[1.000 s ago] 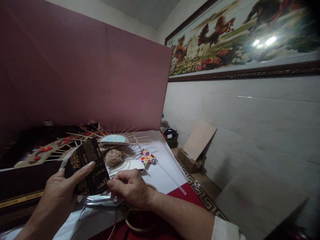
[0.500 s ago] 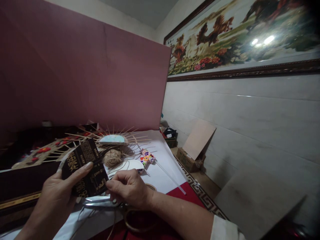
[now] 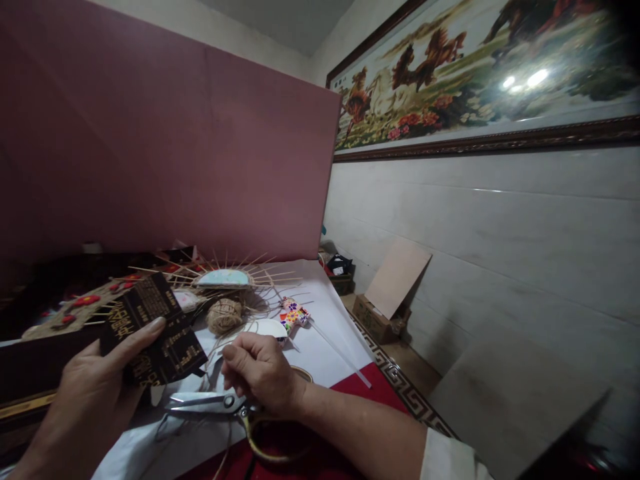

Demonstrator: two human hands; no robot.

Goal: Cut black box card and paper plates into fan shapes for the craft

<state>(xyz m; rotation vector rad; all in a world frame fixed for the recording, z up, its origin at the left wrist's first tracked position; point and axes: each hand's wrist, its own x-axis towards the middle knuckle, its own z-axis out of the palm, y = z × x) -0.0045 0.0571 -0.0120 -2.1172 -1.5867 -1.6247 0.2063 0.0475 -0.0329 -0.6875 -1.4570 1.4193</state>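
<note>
My left hand (image 3: 85,400) grips a black piece of card with gold print (image 3: 150,330), thumb lying across its face. My right hand (image 3: 260,370) hovers just right of the card with fingers curled in; whether anything is in them I cannot make out. Large scissors (image 3: 210,402) with gold handles lie on the white sheet (image 3: 310,347) under that hand, blades pointing left. Behind them sit a ball of jute twine (image 3: 225,315), a pale blue disc ringed with thin sticks (image 3: 225,278) and a colourful patterned piece on a stick (image 3: 295,313).
A tall dull-red board (image 3: 175,133) stands behind the table. A red cloth (image 3: 380,393) covers the near right corner. A dark tray with red flowers (image 3: 75,307) lies at left. On the floor by the tiled wall stand a cardboard box (image 3: 380,317) and a framed horse painting (image 3: 475,73) hangs above.
My left hand has carried the black card leftward and away from my right hand, which has let go of the card's corner. The scissors now show more fully.
</note>
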